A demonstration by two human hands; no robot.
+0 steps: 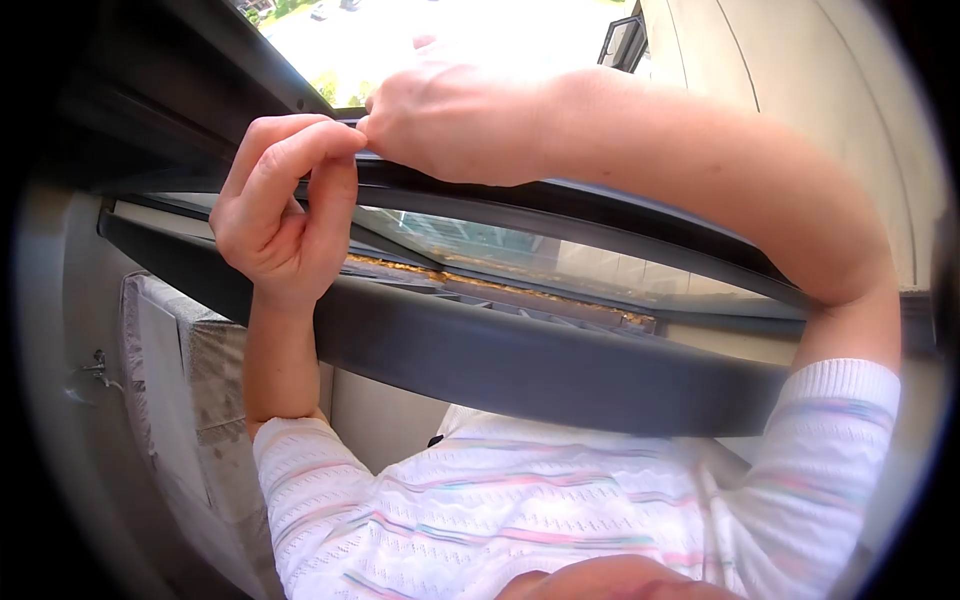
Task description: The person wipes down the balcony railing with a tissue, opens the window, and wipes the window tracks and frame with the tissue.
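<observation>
My left hand (285, 205) is raised, its thumb and fingertips pressed together in a pinch. Anything between those fingertips is too small or hidden to make out. They meet the near side of my right hand (440, 115), which reaches across from the right over a dark window frame (600, 205). The fingers of my right hand curl away from view, washed out by the bright light. They appear closed, but what they grip is hidden. Both hands are by the corner where the frame meets a dark upright post (240, 70).
A wide dark grey rail (540, 365) runs between my body and the window. Beyond the glass (470, 240) lies a ledge with dry leaves (520, 290). At left stand a cloth-covered box-like object (215, 370) and a wall tap (97, 366). A pale panelled wall (800, 60) is at right.
</observation>
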